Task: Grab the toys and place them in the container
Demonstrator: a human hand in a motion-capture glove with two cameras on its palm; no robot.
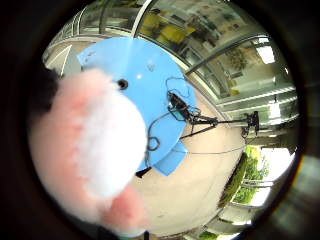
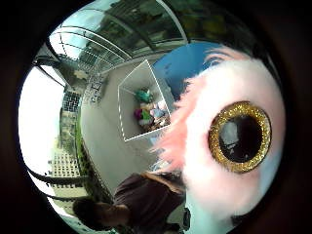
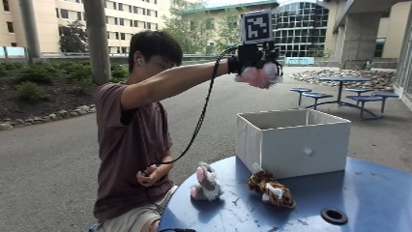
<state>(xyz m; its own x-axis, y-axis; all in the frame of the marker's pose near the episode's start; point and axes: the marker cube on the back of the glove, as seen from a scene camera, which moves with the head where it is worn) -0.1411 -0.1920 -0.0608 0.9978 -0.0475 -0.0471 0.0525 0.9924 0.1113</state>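
Toys on the blue table (image 3: 373,193), left to right: one grey-pink plush (image 3: 206,183), one striped tiger plush (image 3: 272,189), both beside the white container (image 3: 293,140). My gloved right hand (image 3: 252,59) grasps a third, a pink fluffy toy (image 3: 260,75), raised high above the container's open top. I judge it best to lower it over the middle before letting go. Inside, the thumb-side palm view shows several toys (image 2: 148,112), too small to count.

Outdoor paved plaza (image 3: 58,145) among large buildings. Upper left of outside view: multi-storey beige block (image 3: 128,19); top centre, glass-fronted building (image 3: 302,26). Blue picnic tables (image 3: 344,92) at right; shrub beds (image 3: 38,77) at left.
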